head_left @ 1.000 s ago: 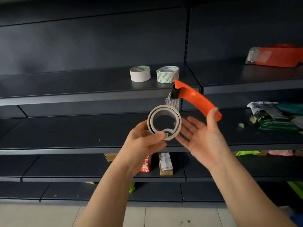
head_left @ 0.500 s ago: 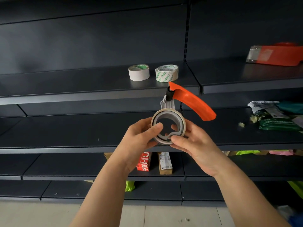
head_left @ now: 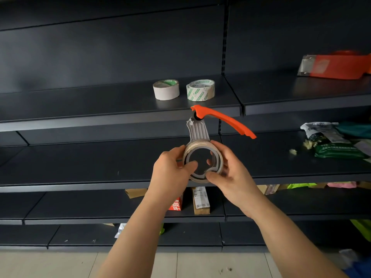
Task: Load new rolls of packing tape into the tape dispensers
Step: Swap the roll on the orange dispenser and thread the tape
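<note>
1. Holding a clear tape roll (head_left: 202, 163) in mid-air before the dark shelves (head_left: 100, 163), we see it seated around the grey hub of a dispenser (head_left: 197, 131), whose orange handle (head_left: 224, 121) sticks up and to the right.
2. Our left hand (head_left: 170, 175) grips the roll's left side, thumb pressed on the inner ring, fingers curled behind it.
3. Our right hand (head_left: 230, 177) clasps the right side, thumb at the lower edge, fingers wrapped over the rim.
4. Two spare rolls stand side by side on the shelf above: a white roll (head_left: 166, 89) and a green-printed roll (head_left: 200, 90), just apart.
5. Another orange dispenser (head_left: 337, 66) lies at upper right; packets (head_left: 331, 141) sit lower right.
</note>
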`<state>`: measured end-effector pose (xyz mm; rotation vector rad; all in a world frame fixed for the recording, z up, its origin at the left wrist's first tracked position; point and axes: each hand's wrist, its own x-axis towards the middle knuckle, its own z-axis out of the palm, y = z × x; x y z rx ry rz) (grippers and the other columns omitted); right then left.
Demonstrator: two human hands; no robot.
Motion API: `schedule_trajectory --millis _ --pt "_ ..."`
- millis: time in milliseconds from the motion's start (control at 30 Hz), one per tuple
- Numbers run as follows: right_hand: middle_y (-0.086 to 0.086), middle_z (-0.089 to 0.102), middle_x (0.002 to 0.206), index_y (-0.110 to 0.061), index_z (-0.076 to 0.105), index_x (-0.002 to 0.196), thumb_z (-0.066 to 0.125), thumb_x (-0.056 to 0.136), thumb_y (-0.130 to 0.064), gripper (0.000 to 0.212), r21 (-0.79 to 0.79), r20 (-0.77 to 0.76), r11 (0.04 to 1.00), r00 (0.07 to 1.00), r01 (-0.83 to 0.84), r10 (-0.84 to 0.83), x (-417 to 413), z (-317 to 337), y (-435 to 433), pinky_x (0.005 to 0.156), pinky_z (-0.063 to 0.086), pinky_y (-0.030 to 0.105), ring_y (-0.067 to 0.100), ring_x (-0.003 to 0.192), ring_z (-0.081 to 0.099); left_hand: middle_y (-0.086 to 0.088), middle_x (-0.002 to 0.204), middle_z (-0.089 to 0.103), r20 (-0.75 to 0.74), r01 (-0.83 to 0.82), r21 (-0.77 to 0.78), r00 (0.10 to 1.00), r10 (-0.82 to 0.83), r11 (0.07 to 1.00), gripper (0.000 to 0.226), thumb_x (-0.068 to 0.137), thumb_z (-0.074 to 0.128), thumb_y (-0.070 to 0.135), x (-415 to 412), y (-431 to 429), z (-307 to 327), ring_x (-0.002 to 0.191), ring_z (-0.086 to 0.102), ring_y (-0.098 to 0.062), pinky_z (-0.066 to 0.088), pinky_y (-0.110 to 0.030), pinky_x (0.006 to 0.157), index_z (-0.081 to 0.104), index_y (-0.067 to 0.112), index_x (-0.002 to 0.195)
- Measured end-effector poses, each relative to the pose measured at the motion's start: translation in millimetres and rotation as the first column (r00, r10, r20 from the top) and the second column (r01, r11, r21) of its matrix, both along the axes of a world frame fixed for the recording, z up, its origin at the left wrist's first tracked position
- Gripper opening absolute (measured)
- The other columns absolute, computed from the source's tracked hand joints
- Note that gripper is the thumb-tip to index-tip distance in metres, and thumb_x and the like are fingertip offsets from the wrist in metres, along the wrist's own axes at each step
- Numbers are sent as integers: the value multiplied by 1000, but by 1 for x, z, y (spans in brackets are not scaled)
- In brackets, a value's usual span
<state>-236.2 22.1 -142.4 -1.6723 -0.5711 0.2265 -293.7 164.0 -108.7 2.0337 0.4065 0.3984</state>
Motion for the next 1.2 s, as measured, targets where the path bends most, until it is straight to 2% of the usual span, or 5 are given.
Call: schedule_trajectory --millis 133,333,533,833,1200 --pt "-9 60 122 -41 49 123 77 76 2 70 101 -38 994 999 -28 32 1 -3 2 93 54 31 10 112 61 8 90 69 75 -65 125 996 56 990 27 91 61 9 3 1 -1 84 64 -7 47 -14 69 69 22 113" --pt "4 62 133 -17 56 133 56 89 -44 52 441 -300 893 922 -93 245 6 2 0 103 45 38 21 124 57 1 83 72 -8 -105 -69 994 105 992 21 92 62 11 8 5 -7 83 69 -21 57 -35 73 69 28 83" --pt "13 67 123 -17 66 113 34 103 -2 37 424 -482 854 873 301 -69 31 5 -2 84 50 30 20 101 64 0 76 74 -16 -74 -361 997 73 930 19 99 53 23 0 4 9 68 71 -16 60 -34 57 67 21 87" --pt "5 67 113 -19 56 121 39 100 1 33 715 -383 650 922 256 59 57 65 6 79 57 35 18 96 68 -6 56 65 -36 -198 -76 980 195 977 28 96 38 23 24 34 40 48 47 -15 34 -27 48 64 18 85" --pt "14 65 125 -6 56 134 35 103 -6 37 734 -333 676 898 55 288 113 103 53 80 59 35 24 108 65 -14 77 66 -61 -497 -298 862 503 815 26 87 47 12 94 124 75 43 37 -16 28 -18 37 60 2 108"
